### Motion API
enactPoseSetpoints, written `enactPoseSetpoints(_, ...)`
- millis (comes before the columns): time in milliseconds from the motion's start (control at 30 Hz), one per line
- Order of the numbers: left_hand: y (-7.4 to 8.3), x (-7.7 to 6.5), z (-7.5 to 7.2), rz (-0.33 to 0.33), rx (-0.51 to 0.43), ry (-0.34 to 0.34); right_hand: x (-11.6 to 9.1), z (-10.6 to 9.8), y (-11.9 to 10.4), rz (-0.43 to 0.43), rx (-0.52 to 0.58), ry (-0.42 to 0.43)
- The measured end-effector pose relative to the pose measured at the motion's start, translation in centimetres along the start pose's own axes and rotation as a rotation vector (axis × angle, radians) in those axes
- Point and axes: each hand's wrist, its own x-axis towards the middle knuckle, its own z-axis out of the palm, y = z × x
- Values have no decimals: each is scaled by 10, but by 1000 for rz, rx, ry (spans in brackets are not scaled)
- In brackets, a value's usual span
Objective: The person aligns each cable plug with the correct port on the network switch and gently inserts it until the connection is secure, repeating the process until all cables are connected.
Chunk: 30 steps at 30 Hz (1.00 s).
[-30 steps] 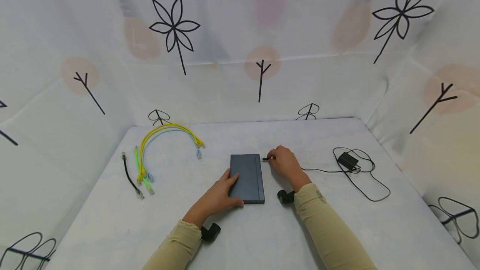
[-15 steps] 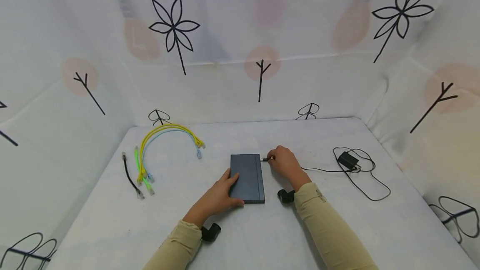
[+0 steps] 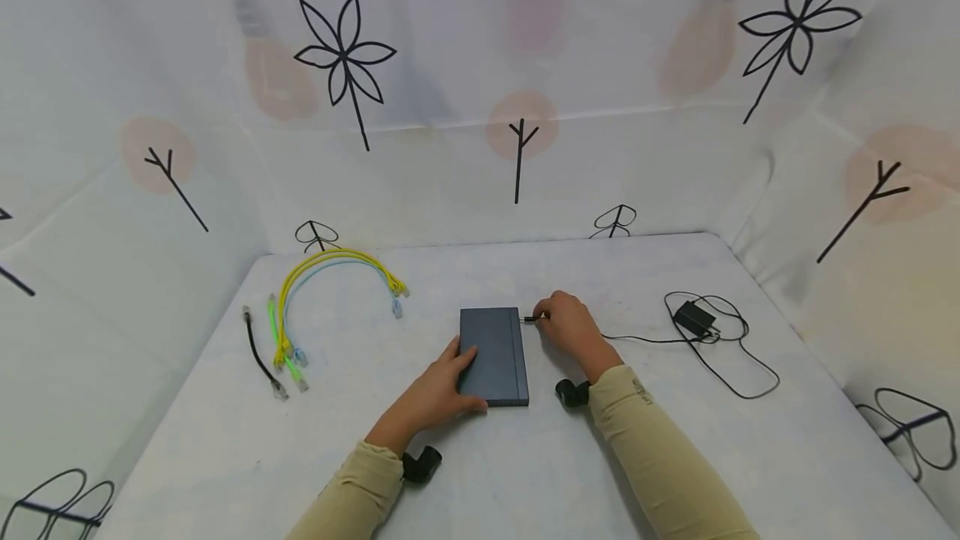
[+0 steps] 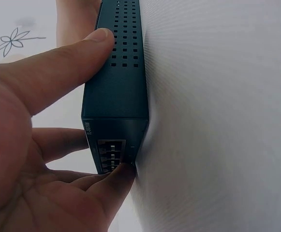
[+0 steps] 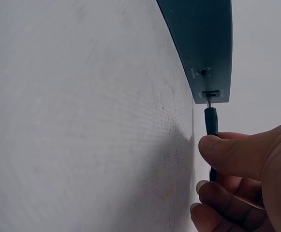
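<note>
A dark blue-grey network switch (image 3: pixel 495 357) lies flat mid-table. My left hand (image 3: pixel 431 394) grips its left side and near corner, the thumb (image 4: pixel 94 48) on the vented end and other fingers along the side with the ports (image 4: pixel 112 154). At the far right corner of the switch, my right hand (image 3: pixel 572 330) pinches a black power plug (image 5: pixel 211 121) between thumb and fingers. In the right wrist view the plug's metal tip meets the socket (image 5: pixel 211 94); part of the metal shows, and how deep it sits I cannot tell.
The plug's cord runs right to a black power adapter (image 3: pixel 694 319) amid loose loops of cord. At the left lie yellow network cables (image 3: pixel 337 253), a light blue cable (image 3: pixel 303 277), a green cable (image 3: pixel 274 325) and a short black cable (image 3: pixel 258 357). Printed cloth walls surround the table.
The head view shifts very slightly. Both hands, the switch and the plug keep their places.
</note>
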Motion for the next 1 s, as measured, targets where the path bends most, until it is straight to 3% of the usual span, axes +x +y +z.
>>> enactPoseSetpoints(500, -1, 0, 1, 3, 1, -1, 2, -2, -3, 27, 3, -17)
enactPoseSetpoints(1000, -1, 1, 1, 0, 11, -3, 1, -1, -1, 1, -1, -19)
